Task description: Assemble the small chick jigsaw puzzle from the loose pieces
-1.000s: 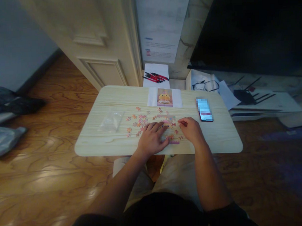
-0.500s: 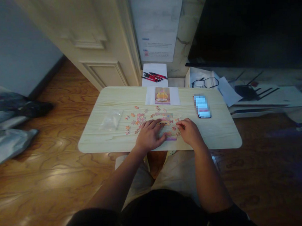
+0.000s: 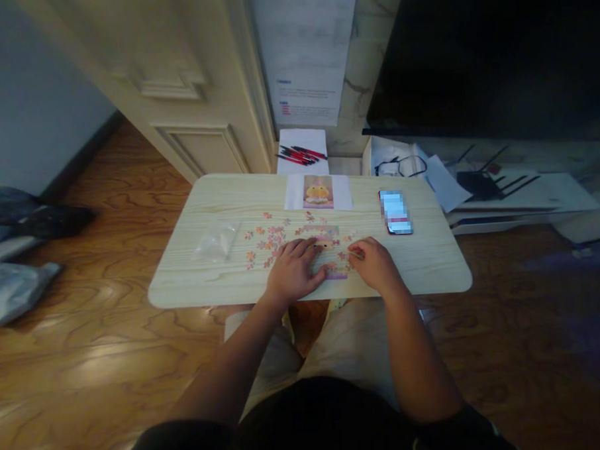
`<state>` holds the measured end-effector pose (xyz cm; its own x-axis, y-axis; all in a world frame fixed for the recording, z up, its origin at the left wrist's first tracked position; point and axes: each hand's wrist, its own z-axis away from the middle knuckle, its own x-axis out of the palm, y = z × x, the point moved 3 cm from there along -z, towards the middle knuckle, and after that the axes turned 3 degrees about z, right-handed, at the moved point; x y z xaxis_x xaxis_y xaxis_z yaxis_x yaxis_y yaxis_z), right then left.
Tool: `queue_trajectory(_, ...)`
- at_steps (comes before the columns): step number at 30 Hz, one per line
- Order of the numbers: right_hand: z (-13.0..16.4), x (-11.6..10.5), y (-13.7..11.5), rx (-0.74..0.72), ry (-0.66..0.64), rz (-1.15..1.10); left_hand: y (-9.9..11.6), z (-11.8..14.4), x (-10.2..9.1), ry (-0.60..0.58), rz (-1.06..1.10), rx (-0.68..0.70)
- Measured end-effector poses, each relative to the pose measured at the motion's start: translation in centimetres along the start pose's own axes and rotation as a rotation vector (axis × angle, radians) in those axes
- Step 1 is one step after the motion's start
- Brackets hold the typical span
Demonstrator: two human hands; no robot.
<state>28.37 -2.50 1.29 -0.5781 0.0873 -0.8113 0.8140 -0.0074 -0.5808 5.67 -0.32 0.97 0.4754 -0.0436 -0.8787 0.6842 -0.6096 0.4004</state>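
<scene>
A small pale wooden table (image 3: pixel 431 266) stands over my lap. On it lies a partly joined jigsaw puzzle (image 3: pixel 330 240) with several loose orange and pink pieces (image 3: pixel 265 240) spread to its left. My left hand (image 3: pixel 292 272) rests flat on the puzzle's left side, fingers spread. Beside it, my right hand (image 3: pixel 374 265) pinches a small puzzle piece (image 3: pixel 357 252) at the puzzle's right edge. A reference picture (image 3: pixel 318 192) of a yellow figure lies at the table's far edge.
A phone (image 3: pixel 395 211) lies right of the puzzle. An empty clear plastic bag (image 3: pixel 215 242) sits on the table's left part. Red and black pens (image 3: pixel 301 154) lie on paper beyond the table. Glasses (image 3: pixel 401 165) and papers are on the floor at right; bags (image 3: pixel 13 251) at left.
Both hands have stayed on the puzzle. The right hand has shifted slightly with its pinched piece. The view has drifted a little.
</scene>
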Motion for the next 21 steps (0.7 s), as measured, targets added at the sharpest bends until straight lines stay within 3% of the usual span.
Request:
queue_trajectory(8, -0.1, 1.0, -1.2, -0.019, -0.069, 0.034, 0.0, 0.0, 0.0, -0.011, 0.027, 0.000)
queue_trajectory(21, -2.2, 1.7, -1.8, -0.079, -0.024, 0.135, 0.0, 0.0, 0.0, -0.007, 0.029, 0.001)
